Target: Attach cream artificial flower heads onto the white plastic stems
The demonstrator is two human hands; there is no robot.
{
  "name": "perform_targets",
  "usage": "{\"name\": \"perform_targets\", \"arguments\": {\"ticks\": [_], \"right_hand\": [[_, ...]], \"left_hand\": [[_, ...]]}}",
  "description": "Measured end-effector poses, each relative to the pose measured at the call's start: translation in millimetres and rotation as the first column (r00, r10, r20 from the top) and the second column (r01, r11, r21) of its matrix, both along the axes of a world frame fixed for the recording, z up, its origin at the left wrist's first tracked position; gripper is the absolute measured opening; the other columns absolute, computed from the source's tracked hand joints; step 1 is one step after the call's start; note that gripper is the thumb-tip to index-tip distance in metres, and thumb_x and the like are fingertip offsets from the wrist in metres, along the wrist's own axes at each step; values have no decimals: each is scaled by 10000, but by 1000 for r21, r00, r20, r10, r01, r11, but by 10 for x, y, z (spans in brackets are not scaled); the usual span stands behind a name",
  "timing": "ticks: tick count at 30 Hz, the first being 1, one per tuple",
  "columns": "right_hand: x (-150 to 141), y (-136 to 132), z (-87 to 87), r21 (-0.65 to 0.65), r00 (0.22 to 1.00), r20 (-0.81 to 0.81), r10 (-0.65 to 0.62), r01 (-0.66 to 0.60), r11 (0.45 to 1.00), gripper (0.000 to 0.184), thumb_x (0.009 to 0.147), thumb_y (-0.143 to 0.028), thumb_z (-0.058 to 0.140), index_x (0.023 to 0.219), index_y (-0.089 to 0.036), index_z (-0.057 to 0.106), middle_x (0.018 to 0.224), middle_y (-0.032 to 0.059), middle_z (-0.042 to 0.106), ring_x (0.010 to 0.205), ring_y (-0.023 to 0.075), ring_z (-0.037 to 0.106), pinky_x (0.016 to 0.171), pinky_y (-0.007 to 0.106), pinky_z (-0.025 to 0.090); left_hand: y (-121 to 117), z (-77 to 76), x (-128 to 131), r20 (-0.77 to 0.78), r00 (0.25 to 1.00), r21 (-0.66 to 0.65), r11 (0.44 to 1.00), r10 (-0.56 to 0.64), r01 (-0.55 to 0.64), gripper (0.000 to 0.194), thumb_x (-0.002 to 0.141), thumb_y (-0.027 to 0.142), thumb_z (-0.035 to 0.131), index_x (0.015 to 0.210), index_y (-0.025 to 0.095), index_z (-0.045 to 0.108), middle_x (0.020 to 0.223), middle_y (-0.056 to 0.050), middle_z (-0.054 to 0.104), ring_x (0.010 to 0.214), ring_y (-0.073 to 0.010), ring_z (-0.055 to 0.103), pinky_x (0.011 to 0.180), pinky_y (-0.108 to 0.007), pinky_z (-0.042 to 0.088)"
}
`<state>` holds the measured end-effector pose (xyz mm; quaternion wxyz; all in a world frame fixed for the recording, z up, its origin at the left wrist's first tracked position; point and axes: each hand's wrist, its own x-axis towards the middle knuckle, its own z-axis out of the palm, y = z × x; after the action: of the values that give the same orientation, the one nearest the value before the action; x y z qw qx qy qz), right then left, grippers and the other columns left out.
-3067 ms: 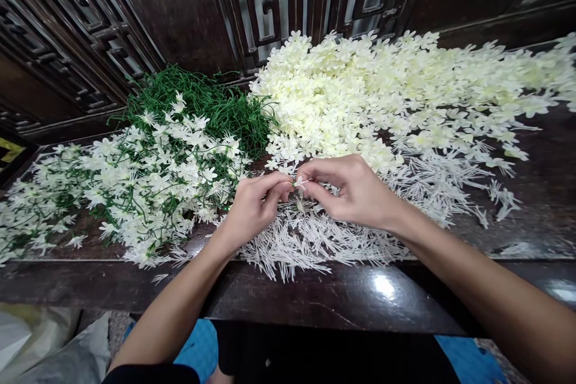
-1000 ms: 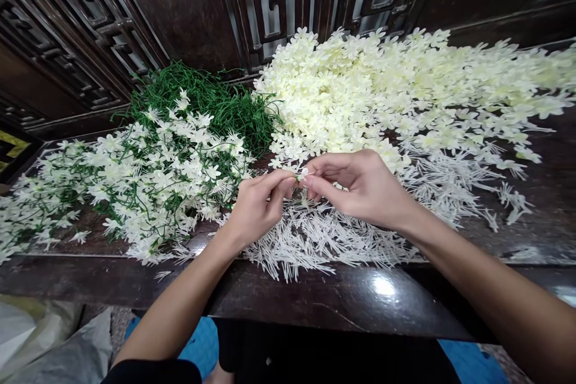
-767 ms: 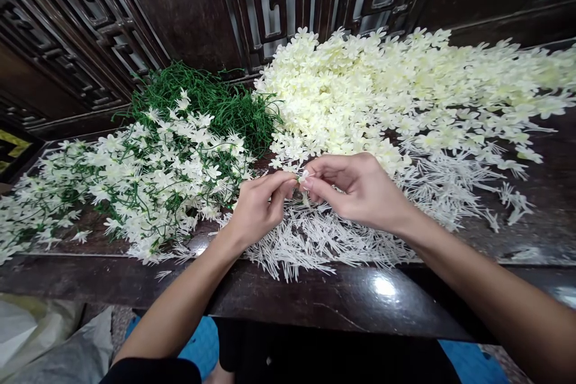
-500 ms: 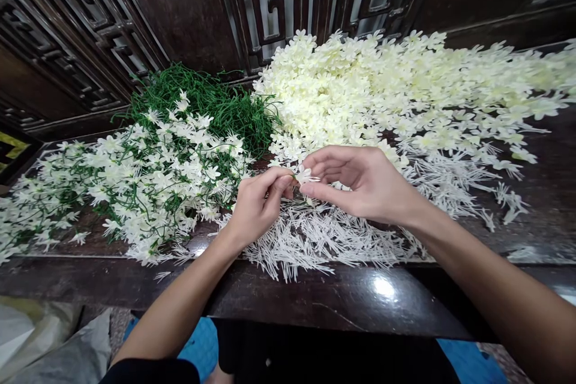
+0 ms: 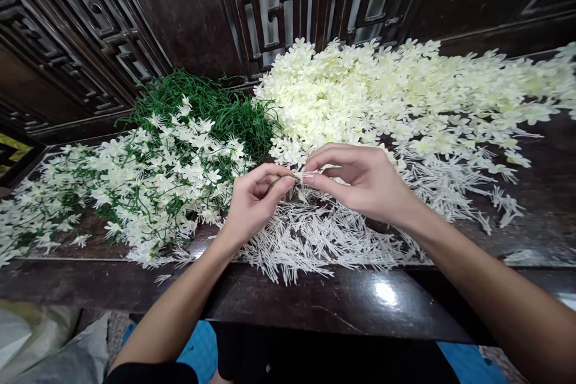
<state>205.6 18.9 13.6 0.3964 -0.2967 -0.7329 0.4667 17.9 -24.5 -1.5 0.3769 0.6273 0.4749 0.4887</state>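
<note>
A: In the head view, where do we have our left hand [image 5: 254, 201]?

B: We hold it over the dark wooden surface [image 5: 315, 306], thumb and forefinger pinched together on a small white piece [image 5: 300, 175].

A: And our right hand [image 5: 371, 183]?

B: We bring its thumb and forefinger to the other end of that piece, only a little apart, the palm curved and loose. Whether they grip it, we cannot tell; the spot is too small.

A: So the piece is between our two sets of fingertips, above the thin white sprigs [image 5: 315, 243]?

B: Yes, and those sprigs lie loose beneath both hands and reach out to the right.

A: What do we have around them?

B: Beyond our hands and to the right we see the heap of pale yellow-white blossoms [image 5: 351, 93]. Left of it is the tangle of green stems [image 5: 207, 102], and nearer us on the left, the white flowers on green stems [image 5: 153, 189].

A: Behind it all?

B: A carved dark lattice [image 5: 270, 12].
</note>
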Motion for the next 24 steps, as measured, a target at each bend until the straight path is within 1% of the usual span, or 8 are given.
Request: {"name": "perform_targets", "arguments": {"ticks": [2,4,6,10,13,17,21,24], "right_hand": [[-12,-6,-12,2,1000,-9,26,-26,1000,55,810,-294,701,833,-245,712,891,38,682,830,193,647,729,387,602],[-20,-15,-20,5,999,-9,52,-52,999,60,819,-302,693,822,-245,710,874,35,690,814,187,650,731,390,600],[-20,-25,-20,-4,999,-5,53,-53,999,59,814,-298,702,842,-246,705,876,34,697,811,186,655,754,403,599],[5,-36,4,-51,999,-14,50,-51,997,223,757,-259,753,962,-247,665,966,42,682,875,204,658,817,436,596],[16,-39,23,-23,995,-54,86,-87,996,146,794,-222,696,931,-255,662,957,38,670,920,211,643,802,418,591],[-20,-47,3,40,998,-32,61,-59,997,91,811,-170,659,853,-247,685,852,29,666,849,201,637,739,396,570],[-57,-48,-42,79,999,0,35,-35,996,92,831,-166,612,807,-227,676,821,35,656,819,201,627,706,393,549],[-54,-41,-52,72,1000,9,18,-19,997,67,839,-183,600,814,-208,657,822,43,645,792,197,616,690,389,541]], "left_hand": [[-1,-2,9,5,1000,2,1000,-6,6,121,834,310,668,846,189,676,530,43,496,413,-55,341,366,-203,240],[-3,-4,12,13,1000,-3,1000,-20,20,128,835,313,668,861,188,673,522,50,484,403,-50,321,362,-198,237],[-3,-4,7,13,999,-11,999,-37,37,139,839,321,667,864,184,666,532,46,493,406,-51,338,359,-193,249],[8,3,-12,27,999,-4,999,-40,40,124,855,309,646,856,185,648,577,27,533,450,-65,415,384,-184,339],[17,13,-17,27,999,7,1000,-19,19,77,864,262,626,860,186,640,596,24,542,482,-72,456,420,-183,395],[14,34,-3,8,1000,15,1000,-18,18,56,865,233,618,868,183,643,645,11,574,510,-75,493,433,-184,416],[4,57,5,30,998,-5,998,-55,55,81,863,254,623,879,183,659,611,27,541,440,-55,389,366,-182,315],[7,61,-12,45,996,-5,997,-83,83,115,862,275,627,926,194,677,570,42,495,415,-53,323,338,-189,244]]}}
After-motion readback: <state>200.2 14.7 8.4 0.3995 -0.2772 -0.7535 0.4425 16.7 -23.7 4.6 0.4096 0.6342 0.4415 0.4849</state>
